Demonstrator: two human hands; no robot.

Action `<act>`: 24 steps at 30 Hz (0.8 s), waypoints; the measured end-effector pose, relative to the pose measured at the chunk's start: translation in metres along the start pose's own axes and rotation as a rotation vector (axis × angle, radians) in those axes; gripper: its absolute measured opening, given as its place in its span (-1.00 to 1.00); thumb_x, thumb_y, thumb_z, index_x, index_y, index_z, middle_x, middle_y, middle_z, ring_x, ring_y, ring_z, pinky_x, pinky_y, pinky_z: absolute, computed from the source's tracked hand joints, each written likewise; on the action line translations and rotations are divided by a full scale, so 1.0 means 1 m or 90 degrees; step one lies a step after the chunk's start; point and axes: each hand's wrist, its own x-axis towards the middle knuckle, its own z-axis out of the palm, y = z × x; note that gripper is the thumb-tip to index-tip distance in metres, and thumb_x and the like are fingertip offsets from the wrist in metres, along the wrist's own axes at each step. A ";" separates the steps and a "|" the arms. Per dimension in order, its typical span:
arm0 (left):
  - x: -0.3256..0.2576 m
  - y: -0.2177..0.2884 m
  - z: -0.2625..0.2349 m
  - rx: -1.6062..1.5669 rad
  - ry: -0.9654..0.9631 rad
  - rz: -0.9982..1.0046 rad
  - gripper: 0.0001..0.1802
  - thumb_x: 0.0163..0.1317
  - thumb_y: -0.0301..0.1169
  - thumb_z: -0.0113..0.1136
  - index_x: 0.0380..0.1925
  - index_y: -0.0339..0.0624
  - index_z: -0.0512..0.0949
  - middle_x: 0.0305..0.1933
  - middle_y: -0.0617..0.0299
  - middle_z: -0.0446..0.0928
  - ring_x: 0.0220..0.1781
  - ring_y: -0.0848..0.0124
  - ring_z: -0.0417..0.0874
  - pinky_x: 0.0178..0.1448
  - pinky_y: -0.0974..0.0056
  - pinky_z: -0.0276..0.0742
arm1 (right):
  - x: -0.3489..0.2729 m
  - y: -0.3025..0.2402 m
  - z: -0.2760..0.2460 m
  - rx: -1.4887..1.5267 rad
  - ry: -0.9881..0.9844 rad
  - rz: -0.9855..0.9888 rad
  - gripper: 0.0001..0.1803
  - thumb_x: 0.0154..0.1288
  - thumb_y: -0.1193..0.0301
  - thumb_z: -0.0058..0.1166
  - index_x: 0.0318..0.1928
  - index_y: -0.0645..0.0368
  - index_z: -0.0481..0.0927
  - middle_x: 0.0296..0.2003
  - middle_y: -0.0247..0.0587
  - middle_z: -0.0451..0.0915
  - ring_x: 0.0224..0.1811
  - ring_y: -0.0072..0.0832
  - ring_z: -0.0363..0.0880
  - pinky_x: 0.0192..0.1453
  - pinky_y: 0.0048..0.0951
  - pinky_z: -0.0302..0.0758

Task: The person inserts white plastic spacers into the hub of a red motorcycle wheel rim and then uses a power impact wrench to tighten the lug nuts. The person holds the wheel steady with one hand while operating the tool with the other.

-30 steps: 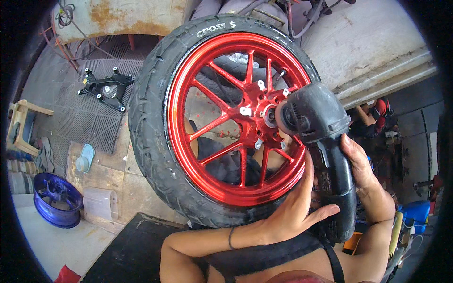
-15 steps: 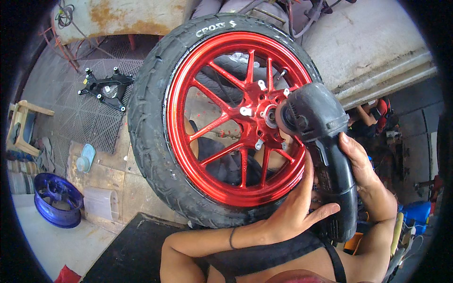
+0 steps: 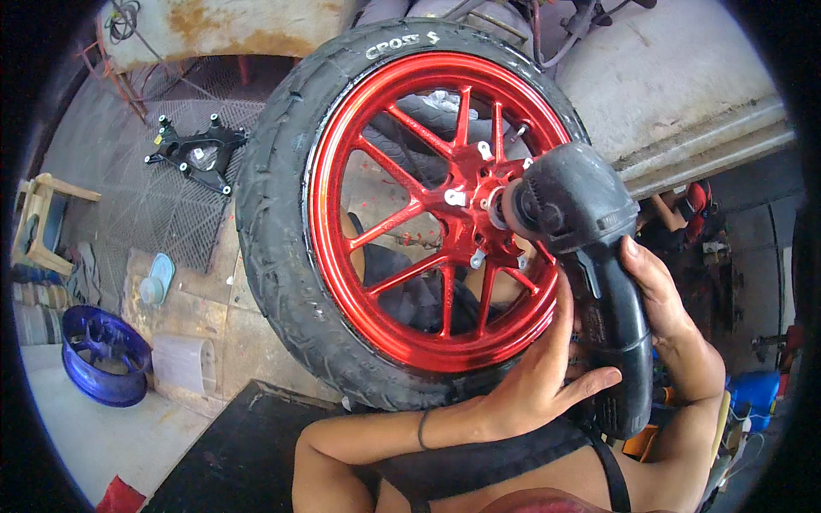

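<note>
A motorcycle wheel with a glossy red spoked rim [image 3: 376,338] and a black tyre [image 3: 269,214] stands tilted in front of me. White pieces cover several bolt points around its hub [image 3: 466,218]. I hold a bulky black right-angle power tool [image 3: 611,299], its round working end against or just in front of the hub's centre; contact cannot be made out. My right hand [image 3: 663,295] grips the tool's right side. My left hand [image 3: 543,372] is closed around its left side, thumb across the front and some fingers hidden behind the body.
A black metal bracket [image 3: 197,154] lies on the grid floor mat at left. Farther down are a blue wheel rim [image 3: 104,355], a clear plastic container [image 3: 180,363] and a wooden stool [image 3: 38,227]. Another person's arm [image 3: 667,212] shows at right, near a blue object [image 3: 754,398].
The whole scene has shifted slightly rightward in the picture. The tool's head sits a little higher and covers more of the hub's centre; both hands keep their hold.
</note>
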 end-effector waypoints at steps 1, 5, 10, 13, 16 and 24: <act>0.000 0.000 0.001 -0.013 -0.003 -0.005 0.25 0.34 -0.50 0.20 0.38 -0.02 -0.80 0.38 -0.15 0.19 0.28 0.19 0.48 0.20 0.15 0.54 | -0.002 0.000 0.000 -0.001 0.014 0.004 -0.33 0.42 -0.13 -0.08 0.04 0.32 0.56 -0.25 -0.11 0.68 -0.28 -0.44 0.69 -0.15 -0.43 0.64; -0.006 -0.001 -0.006 -0.011 0.021 -0.036 0.27 0.34 -0.50 0.21 0.37 0.00 -0.81 0.40 -0.15 0.16 0.29 0.18 0.47 0.19 0.17 0.54 | 0.011 0.007 0.009 0.013 0.006 -0.006 -0.32 0.41 -0.13 -0.06 0.03 0.33 0.56 -0.23 -0.09 0.68 -0.27 -0.43 0.69 -0.14 -0.43 0.63; 0.000 -0.002 0.003 -0.002 -0.013 -0.011 0.25 0.34 -0.51 0.19 0.38 0.02 -0.81 0.42 -0.15 0.13 0.29 0.16 0.48 0.19 0.18 0.54 | -0.008 -0.004 0.008 -0.006 0.045 0.003 -0.31 0.40 -0.14 -0.05 0.01 0.33 0.58 -0.22 -0.09 0.68 -0.27 -0.44 0.68 -0.12 -0.43 0.62; -0.004 0.000 0.000 -0.011 -0.003 -0.043 0.24 0.34 -0.52 0.18 0.38 0.01 -0.80 0.44 -0.15 0.09 0.32 0.14 0.45 0.21 0.16 0.54 | -0.002 0.002 0.010 0.021 0.054 0.007 -0.30 0.39 -0.15 -0.05 -0.02 0.34 0.60 -0.23 -0.10 0.68 -0.26 -0.45 0.67 -0.11 -0.43 0.61; -0.011 0.002 -0.014 0.029 0.040 -0.027 0.24 0.34 -0.53 0.18 0.38 0.01 -0.80 0.47 -0.15 0.02 0.36 0.13 0.39 0.22 0.16 0.54 | 0.020 0.006 0.019 -0.025 -0.039 -0.021 -0.29 0.38 -0.16 -0.05 0.00 0.35 0.58 -0.22 -0.10 0.68 -0.27 -0.44 0.67 -0.12 -0.43 0.62; -0.003 -0.002 0.000 -0.034 -0.017 -0.023 0.24 0.34 -0.56 0.16 0.38 0.02 -0.81 0.51 -0.14 -0.07 0.43 0.12 0.32 0.18 0.22 0.55 | -0.005 0.001 0.008 -0.031 0.033 -0.008 -0.25 0.37 -0.18 -0.04 0.04 0.37 0.54 -0.18 -0.06 0.66 -0.22 -0.43 0.66 -0.10 -0.43 0.61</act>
